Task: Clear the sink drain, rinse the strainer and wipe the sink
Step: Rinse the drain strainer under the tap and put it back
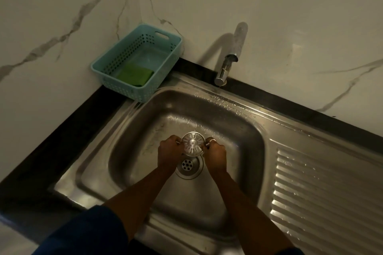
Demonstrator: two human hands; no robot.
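Steel strainer (192,144), one, is gripped at its rim by two hands, left hand (169,151) and right hand (215,154), near the one drain (187,164).

A teal basket (122,89) stands on the black counter (62,130) beside the marble wall (290,6).

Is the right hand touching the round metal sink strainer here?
Touching. The head view shows the right hand pinching the rim of the round metal sink strainer.
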